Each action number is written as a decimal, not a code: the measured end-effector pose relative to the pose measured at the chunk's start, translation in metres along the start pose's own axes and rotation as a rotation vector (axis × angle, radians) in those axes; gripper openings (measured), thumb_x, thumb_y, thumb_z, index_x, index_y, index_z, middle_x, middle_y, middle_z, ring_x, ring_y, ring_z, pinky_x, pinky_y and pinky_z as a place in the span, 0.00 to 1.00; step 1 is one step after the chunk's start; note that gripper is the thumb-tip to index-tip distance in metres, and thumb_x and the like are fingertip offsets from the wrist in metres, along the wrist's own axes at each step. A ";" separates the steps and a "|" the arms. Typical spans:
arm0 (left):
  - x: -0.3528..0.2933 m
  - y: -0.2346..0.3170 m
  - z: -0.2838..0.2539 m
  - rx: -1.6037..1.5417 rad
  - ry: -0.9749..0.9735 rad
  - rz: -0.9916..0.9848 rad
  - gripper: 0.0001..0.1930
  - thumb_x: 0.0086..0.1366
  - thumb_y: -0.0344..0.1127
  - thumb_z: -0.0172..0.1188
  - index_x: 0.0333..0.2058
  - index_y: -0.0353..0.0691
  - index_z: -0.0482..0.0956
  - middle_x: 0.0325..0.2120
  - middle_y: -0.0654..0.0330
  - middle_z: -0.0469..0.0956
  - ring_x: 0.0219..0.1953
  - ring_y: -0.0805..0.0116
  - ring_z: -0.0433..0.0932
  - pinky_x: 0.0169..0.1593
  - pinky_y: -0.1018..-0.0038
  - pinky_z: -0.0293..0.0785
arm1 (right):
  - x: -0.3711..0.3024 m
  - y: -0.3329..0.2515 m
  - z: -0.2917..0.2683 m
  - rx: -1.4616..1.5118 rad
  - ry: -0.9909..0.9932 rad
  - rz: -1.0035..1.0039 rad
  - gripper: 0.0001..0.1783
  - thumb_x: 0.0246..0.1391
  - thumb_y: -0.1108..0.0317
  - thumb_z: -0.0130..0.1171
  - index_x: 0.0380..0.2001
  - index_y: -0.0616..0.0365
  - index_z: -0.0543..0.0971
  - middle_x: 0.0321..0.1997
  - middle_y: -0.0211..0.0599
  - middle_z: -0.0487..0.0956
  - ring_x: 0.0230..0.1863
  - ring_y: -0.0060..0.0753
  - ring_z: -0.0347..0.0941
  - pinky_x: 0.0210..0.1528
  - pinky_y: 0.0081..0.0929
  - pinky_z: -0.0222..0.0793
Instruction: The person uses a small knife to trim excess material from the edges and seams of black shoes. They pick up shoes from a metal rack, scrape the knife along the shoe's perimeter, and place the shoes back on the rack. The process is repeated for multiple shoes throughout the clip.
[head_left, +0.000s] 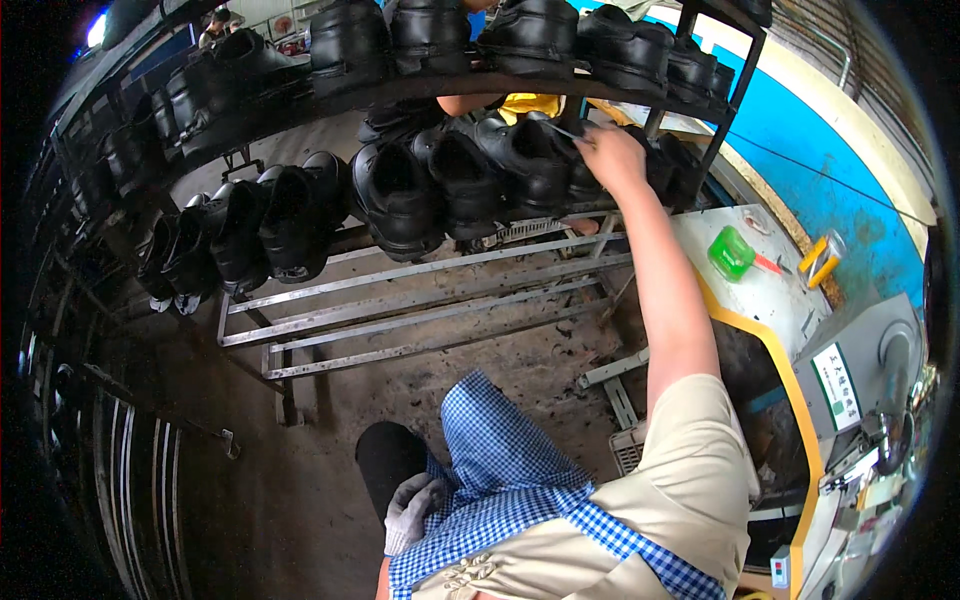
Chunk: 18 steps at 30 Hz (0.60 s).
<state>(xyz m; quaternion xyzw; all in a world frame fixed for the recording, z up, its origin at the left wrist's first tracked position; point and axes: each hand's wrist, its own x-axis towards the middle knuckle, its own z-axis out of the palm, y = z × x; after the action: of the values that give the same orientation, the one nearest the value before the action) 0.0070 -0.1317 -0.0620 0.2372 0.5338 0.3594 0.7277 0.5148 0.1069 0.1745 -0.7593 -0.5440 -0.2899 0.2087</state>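
My bare right hand (pixel 611 158) reaches out to the middle tier of a rack and is closed on a thin, pale, stick-like thing (pixel 562 130). The tip of that thing is over the opening of a black leather shoe (pixel 532 160); whether it touches cannot be made out. More black shoes (pixel 398 195) stand side by side along the same tier, heels toward me. Down at my lap, my left hand (pixel 412 508) wears a grey-white glove. Its fingers curl in against my blue checked apron (pixel 500 435), and anything inside them is hidden.
An upper shelf (pixel 420 90) carries more black shoes. Below, bare metal rails (pixel 440 275) run across. At right, a worktable (pixel 735 215) holds a green pot (pixel 731 254), a red-handled tool (pixel 768 264) and a yellow-and-white roll (pixel 822 260), beside a grey machine (pixel 865 350). Someone's arm (pixel 468 103) shows behind the rack.
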 end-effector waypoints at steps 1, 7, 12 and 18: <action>0.006 -0.003 -0.005 -0.002 -0.014 0.010 0.19 0.63 0.31 0.64 0.51 0.31 0.76 0.42 0.54 0.82 0.42 0.69 0.80 0.47 0.75 0.75 | -0.010 0.020 0.001 0.003 0.082 -0.003 0.18 0.55 0.49 0.61 0.38 0.50 0.85 0.37 0.44 0.83 0.41 0.49 0.81 0.42 0.44 0.76; 0.029 -0.005 -0.017 0.042 -0.115 0.020 0.19 0.65 0.30 0.61 0.53 0.30 0.74 0.45 0.52 0.82 0.47 0.65 0.80 0.52 0.74 0.75 | -0.043 0.099 -0.019 -0.192 -0.203 0.491 0.29 0.54 0.47 0.61 0.57 0.46 0.76 0.46 0.45 0.83 0.47 0.49 0.81 0.48 0.45 0.76; 0.038 0.006 0.002 0.224 -0.244 0.072 0.20 0.68 0.35 0.60 0.55 0.31 0.73 0.46 0.55 0.81 0.47 0.69 0.79 0.52 0.74 0.75 | -0.065 0.105 -0.009 0.099 -0.170 0.456 0.32 0.47 0.44 0.68 0.51 0.51 0.77 0.42 0.45 0.84 0.45 0.50 0.81 0.47 0.43 0.74; 0.041 0.017 0.026 0.262 -0.391 0.038 0.20 0.69 0.34 0.59 0.55 0.31 0.71 0.47 0.55 0.80 0.47 0.68 0.79 0.53 0.73 0.74 | -0.081 0.127 -0.009 0.395 -0.082 0.473 0.33 0.46 0.40 0.68 0.49 0.50 0.77 0.30 0.44 0.81 0.39 0.50 0.81 0.41 0.42 0.72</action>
<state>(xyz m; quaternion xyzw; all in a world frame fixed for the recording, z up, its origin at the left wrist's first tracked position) 0.0344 -0.0883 -0.0663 0.4047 0.4204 0.2478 0.7734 0.6140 0.0029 0.1268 -0.8207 -0.4059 -0.0913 0.3917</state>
